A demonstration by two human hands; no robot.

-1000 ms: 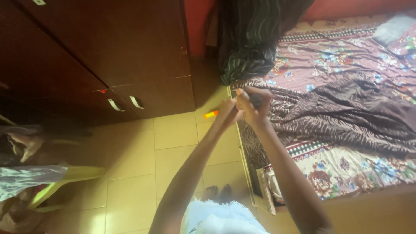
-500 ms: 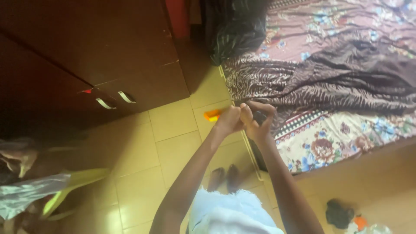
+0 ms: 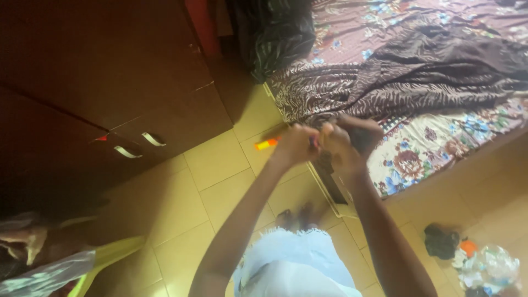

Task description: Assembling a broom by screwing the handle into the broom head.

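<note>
Both my hands meet in front of me above the yellow tiled floor, by the bed's edge. My left hand [image 3: 296, 144] is closed around a thin stick-like tool whose orange and yellow end [image 3: 266, 144] pokes out to the left. My right hand [image 3: 346, 141] is closed on a dark object that I cannot make out; it touches the left hand. The picture is blurred with motion.
A dark brown wardrobe [image 3: 110, 71] with metal handles stands at left. A bed with a floral sheet [image 3: 434, 148] and a zebra-patterned cloth [image 3: 396, 82] lies at right. Plastic bags [image 3: 38, 264] sit at lower left, small clutter [image 3: 473, 258] at lower right.
The view has swung so the bed and wardrobe shifted up and left, revealing clutter on the floor at lower right. My hands stay together, holding the orange-tipped tool and the dark object.
</note>
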